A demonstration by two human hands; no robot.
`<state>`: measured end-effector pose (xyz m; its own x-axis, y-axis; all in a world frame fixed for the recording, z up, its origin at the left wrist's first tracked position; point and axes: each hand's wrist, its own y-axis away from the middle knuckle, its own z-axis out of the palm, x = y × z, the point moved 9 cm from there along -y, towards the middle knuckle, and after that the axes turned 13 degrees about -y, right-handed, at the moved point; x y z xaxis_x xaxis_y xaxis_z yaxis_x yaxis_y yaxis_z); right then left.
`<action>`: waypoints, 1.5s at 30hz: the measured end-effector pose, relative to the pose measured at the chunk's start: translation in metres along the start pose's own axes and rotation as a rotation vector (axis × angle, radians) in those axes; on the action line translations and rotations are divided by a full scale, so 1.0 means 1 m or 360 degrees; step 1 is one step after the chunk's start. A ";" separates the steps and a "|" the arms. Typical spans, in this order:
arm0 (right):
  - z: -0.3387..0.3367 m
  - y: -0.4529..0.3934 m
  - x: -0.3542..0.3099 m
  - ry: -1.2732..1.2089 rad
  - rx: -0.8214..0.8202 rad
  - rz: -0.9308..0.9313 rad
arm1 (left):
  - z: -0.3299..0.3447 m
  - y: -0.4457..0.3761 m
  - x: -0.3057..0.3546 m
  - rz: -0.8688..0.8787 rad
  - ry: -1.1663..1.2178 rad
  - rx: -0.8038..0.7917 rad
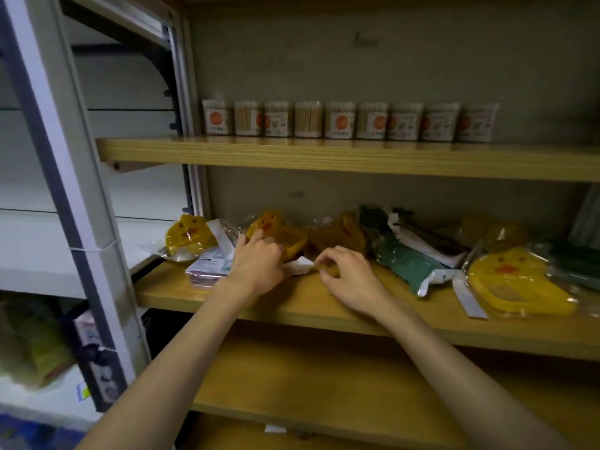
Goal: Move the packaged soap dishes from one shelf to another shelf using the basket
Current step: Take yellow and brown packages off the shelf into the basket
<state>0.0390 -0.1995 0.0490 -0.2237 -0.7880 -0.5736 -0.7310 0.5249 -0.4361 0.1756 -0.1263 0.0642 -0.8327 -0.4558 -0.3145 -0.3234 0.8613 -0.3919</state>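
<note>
Left hand grips middle duck soap dish through crinkly wrap; right hand pinches its white paper flap. Sits on middle shelf, just left of green packets. Likely light, rigid plastic, slippery film: better held by body than by flap. More ducks left and right. Toothpick jars on shelf above. No basket visible.

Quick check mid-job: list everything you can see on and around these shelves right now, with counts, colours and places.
Duck soap dishes: at least four, yellow, bagged, middle shelf.
Green packs: several, green, middle shelf, right of centre.
Flat packet: one, pinkish white, middle shelf, left.
Cotton swab tubs: nine, clear with orange labels, rowed on top shelf.
Wooden shelves: three visible, tan.
Metal rack: one, white, left.
Left hand: grips a duck soap dish.
Right hand: pinches its wrapper.
</note>
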 end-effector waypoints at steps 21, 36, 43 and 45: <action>-0.207 0.025 0.098 0.0258 0.0771 0.0611 | -0.020 0.012 0.000 -0.0144 0.0255 0.0238; -0.198 0.022 0.149 0.0749 0.0099 0.1157 | -0.004 -0.005 -0.018 -0.0325 0.0640 0.0090; -0.198 0.022 0.150 0.0838 0.0078 0.1210 | -0.010 -0.002 -0.041 -0.0707 0.0714 0.0267; -0.196 0.026 0.155 0.0831 0.0049 0.1271 | -0.008 -0.002 -0.045 -0.0807 0.0746 0.0279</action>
<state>-0.1413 -0.3711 0.0850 -0.9142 -0.2334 -0.3313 -0.2221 0.9724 -0.0721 0.2099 -0.1058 0.0861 -0.7171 -0.6124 0.3327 -0.6779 0.5020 -0.5371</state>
